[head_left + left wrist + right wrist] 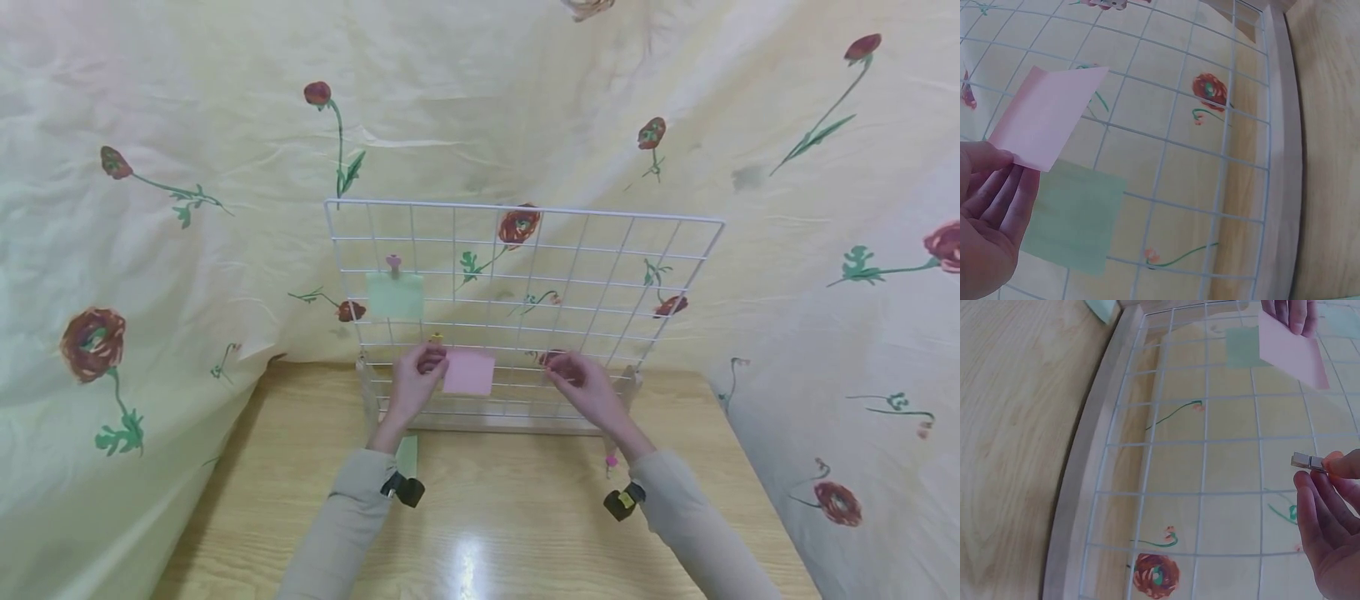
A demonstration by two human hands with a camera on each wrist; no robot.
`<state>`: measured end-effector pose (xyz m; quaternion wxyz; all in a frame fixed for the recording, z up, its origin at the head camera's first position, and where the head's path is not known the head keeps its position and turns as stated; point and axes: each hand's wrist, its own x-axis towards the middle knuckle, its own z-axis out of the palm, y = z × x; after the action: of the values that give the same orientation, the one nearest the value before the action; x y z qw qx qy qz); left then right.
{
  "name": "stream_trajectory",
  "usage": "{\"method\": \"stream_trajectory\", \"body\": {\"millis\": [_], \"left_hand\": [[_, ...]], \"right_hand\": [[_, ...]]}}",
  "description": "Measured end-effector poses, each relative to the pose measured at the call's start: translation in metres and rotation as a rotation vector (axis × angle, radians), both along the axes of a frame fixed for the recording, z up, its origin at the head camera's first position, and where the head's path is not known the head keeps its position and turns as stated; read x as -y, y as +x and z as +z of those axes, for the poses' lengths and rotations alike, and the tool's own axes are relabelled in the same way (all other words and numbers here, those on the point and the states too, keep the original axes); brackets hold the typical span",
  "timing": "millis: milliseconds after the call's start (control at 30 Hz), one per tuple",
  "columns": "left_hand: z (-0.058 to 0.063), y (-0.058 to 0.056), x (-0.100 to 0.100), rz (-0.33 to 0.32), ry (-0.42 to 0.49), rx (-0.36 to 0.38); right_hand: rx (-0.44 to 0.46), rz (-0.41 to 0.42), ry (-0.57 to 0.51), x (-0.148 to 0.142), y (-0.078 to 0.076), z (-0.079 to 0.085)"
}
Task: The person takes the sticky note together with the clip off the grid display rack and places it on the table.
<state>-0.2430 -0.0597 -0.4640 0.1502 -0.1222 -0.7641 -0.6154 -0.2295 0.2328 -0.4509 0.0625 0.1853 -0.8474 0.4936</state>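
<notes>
My left hand (420,379) pinches a pink paper note (468,372) by its edge, in front of the white wire grid (525,207). In the left wrist view the note is slightly bent, and a green note (1075,219) on the grid shows partly behind it. To the right, my right hand (587,390) pinches a small clothespin (1307,462) between thumb and fingertips, its free end pointing away from the hand. Upper left on the grid hangs another green note (395,297), under a pink heart-topped clothespin (393,264). A yellow-topped clip (437,338) shows just above my left hand.
The grid stands upright in a wooden base (517,425) on a wooden table (510,508). A green paper (407,457) lies beside my left wrist, and a clothespin with a bright pink top (611,461) lies near my right wrist. Flowered cloth (480,108) hangs behind.
</notes>
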Motion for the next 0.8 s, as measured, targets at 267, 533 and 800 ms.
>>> {"method": "stream_trajectory", "body": {"millis": [267, 533, 800], "left_hand": [[-0.008, 0.005, 0.003, 0.02, -0.008, 0.069], [-0.016, 0.01, 0.008, 0.046, -0.033, 0.096], [-0.024, 0.015, 0.017, 0.067, -0.027, 0.129]], "right_hand": [[0.006, -0.006, 0.018, -0.008, 0.01, -0.005], [-0.013, -0.025, 0.031, -0.019, 0.01, -0.027], [0.021, -0.025, 0.033, -0.026, 0.015, -0.038]]}}
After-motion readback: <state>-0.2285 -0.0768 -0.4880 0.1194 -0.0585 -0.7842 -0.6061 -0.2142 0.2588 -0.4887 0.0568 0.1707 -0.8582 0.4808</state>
